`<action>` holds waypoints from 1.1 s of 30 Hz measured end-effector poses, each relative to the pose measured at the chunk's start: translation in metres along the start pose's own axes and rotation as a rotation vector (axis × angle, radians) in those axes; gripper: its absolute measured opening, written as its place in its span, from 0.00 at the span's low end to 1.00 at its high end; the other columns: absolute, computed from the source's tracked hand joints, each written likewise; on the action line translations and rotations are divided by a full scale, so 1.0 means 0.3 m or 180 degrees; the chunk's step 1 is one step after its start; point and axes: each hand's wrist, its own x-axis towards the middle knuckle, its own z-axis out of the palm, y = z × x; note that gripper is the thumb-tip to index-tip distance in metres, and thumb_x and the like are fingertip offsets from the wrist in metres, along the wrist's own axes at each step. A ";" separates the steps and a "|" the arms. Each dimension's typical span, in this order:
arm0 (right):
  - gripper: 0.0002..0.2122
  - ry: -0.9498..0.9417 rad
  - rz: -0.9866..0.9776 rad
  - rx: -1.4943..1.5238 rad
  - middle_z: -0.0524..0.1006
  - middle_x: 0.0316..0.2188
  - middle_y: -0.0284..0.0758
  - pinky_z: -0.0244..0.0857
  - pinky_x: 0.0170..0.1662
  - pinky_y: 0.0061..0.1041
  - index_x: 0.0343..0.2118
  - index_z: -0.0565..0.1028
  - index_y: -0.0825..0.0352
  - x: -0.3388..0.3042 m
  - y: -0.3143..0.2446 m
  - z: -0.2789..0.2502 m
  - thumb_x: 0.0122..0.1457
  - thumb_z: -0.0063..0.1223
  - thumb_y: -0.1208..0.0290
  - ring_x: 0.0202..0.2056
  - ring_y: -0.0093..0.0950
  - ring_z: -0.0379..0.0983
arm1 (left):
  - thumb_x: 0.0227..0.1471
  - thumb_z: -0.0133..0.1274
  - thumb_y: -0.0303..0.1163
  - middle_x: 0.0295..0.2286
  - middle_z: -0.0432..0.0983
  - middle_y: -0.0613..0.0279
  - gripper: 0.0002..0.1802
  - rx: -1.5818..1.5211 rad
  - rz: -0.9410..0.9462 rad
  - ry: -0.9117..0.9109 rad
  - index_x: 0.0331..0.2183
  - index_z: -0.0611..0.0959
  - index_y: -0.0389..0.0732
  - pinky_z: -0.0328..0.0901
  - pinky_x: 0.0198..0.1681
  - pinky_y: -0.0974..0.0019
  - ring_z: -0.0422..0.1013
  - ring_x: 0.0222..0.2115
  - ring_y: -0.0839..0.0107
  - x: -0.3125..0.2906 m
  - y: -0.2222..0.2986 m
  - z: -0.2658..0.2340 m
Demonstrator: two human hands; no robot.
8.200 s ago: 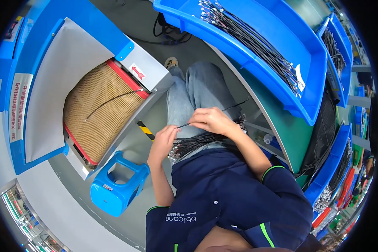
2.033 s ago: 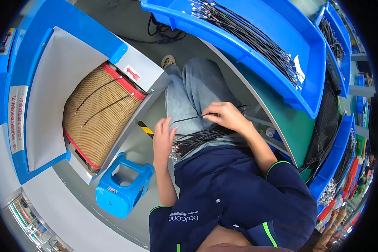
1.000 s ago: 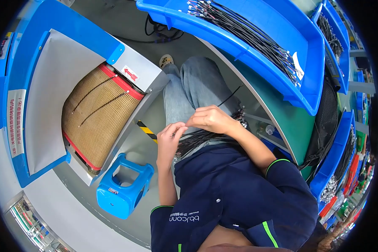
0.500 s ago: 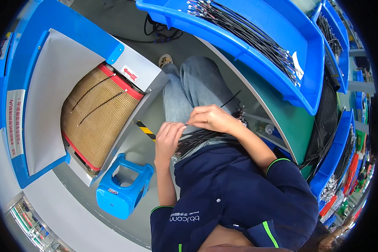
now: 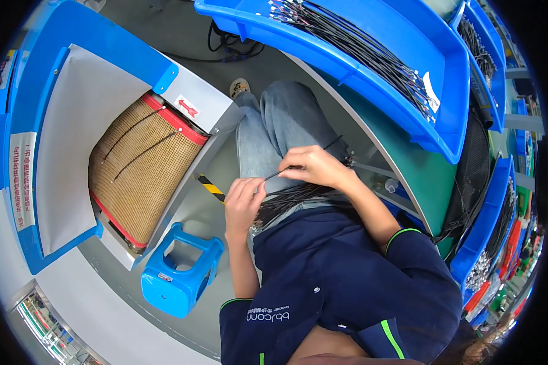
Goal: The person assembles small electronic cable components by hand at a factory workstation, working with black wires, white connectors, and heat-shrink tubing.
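A thin black cable (image 5: 274,175) stretches between my two hands over my lap. My left hand (image 5: 243,201) pinches one end of it, while the fingers of my right hand (image 5: 310,166) close on it farther along. Past the right hand, a length of black cable sticks out over my thigh. Just beneath both hands, a bundle of black cables (image 5: 286,204) lies across my lap, its ends partly hidden by my hands and forearms.
To the left, a tan mesh conveyor belt (image 5: 125,194) with red edges carries two black cables (image 5: 146,156) out of a blue and white machine (image 5: 122,52). Near it stands a blue stool (image 5: 170,289). Blue trays (image 5: 435,45) of cables sit on the green-topped bench (image 5: 402,158) at right.
My hands have moved apart, the right one slightly up and right. A stretch of black cable now shows between them. The two cables on the belt have shifted slightly left.
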 end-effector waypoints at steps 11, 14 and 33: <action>0.05 0.0125 -0.0176 0.0143 0.75 0.26 0.37 0.66 0.31 0.29 0.29 0.77 0.68 -0.016 0.018 -0.017 0.50 0.57 0.73 0.27 0.35 0.73 | 0.37 0.59 0.18 0.25 0.77 0.60 0.09 -0.0012 -0.0028 0.0183 0.28 0.80 0.37 0.67 0.30 0.68 0.73 0.26 0.66 0.008 0.000 0.033; 0.05 0.0123 -0.0195 0.0156 0.75 0.26 0.37 0.67 0.31 0.30 0.29 0.77 0.68 -0.015 0.017 -0.029 0.50 0.57 0.72 0.27 0.37 0.73 | 0.37 0.59 0.18 0.25 0.77 0.60 0.09 0.0010 0.0042 0.0198 0.28 0.80 0.36 0.67 0.30 0.68 0.73 0.26 0.66 0.013 0.004 0.035; 0.07 -0.0105 0.0047 0.0181 0.76 0.29 0.36 0.66 0.32 0.27 0.33 0.77 0.67 -0.036 0.039 -0.098 0.50 0.58 0.75 0.30 0.33 0.73 | 0.36 0.60 0.20 0.24 0.76 0.60 0.08 0.0263 0.0077 -0.0005 0.25 0.79 0.37 0.67 0.30 0.65 0.72 0.27 0.64 0.038 0.009 0.016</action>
